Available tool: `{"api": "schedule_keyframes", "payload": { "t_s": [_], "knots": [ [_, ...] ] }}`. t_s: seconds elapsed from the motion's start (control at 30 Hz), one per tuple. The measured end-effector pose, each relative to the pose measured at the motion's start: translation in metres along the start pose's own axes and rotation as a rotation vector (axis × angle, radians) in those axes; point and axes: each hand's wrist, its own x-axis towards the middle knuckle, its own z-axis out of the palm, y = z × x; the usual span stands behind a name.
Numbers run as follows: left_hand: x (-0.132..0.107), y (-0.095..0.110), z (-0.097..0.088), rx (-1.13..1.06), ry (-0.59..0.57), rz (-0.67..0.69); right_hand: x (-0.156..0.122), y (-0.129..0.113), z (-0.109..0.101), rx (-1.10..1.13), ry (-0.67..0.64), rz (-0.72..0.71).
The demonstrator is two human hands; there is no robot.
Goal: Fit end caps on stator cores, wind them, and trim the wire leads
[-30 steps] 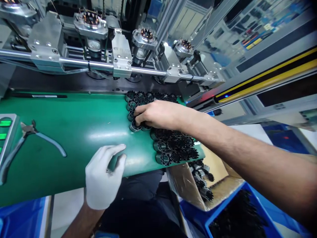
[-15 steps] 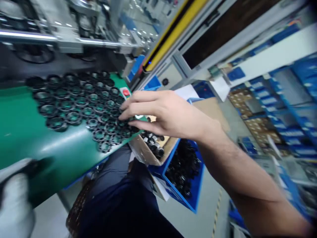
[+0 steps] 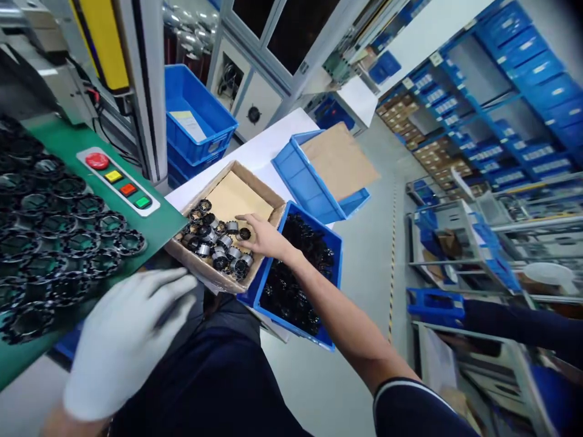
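Observation:
My bare right hand (image 3: 262,235) reaches into a cardboard box (image 3: 214,276), thumb and fingers apart around a small black ring part (image 3: 245,233); I see no firm grip on it. Several short black-and-silver cylindrical parts (image 3: 218,243) lie loose in the near half of the box. My left hand (image 3: 132,331), in a white glove, hangs just off the edge of the green work surface (image 3: 168,221). Its fingers are stretched out, with nothing visible in them. Many black rings (image 3: 82,243) stand close together on that surface.
A button panel (image 3: 119,181) sits at the green surface's corner. Beside the box is a blue bin (image 3: 337,273) of black parts. Another blue crate (image 3: 305,176) holds a cardboard sheet. A blue tub (image 3: 195,103) stands behind. Someone's dark sleeve (image 3: 519,325) shows at right.
My view has turned right. My right hand has gone from above the rings on the green surface to inside the cardboard box. My left hand now shows nearer the surface's edge.

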Motion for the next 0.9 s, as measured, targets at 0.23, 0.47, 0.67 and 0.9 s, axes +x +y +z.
{"api": "schedule_keyframes", "payload": {
  "t_s": [0.23, 0.47, 0.67, 0.9],
  "knots": [
    [0.136, 0.034, 0.080, 0.504, -0.421, 0.056, 0.023, 0.010, 0.004, 0.076, -0.015, 0.017],
    [0.169, 0.025, 0.118, 0.684, -0.525, -0.063, 0.009, 0.000, 0.003, 0.019, 0.066, 0.108],
    [0.157, 0.020, 0.130, 0.680, -0.286, -0.241, -0.015, 0.007, 0.000, 0.001, 0.041, 0.089],
    [0.164, 0.023, 0.134, 0.672, -0.311, -0.345, -0.009, 0.020, 0.011, -0.003, -0.009, -0.020]
  ]
}}
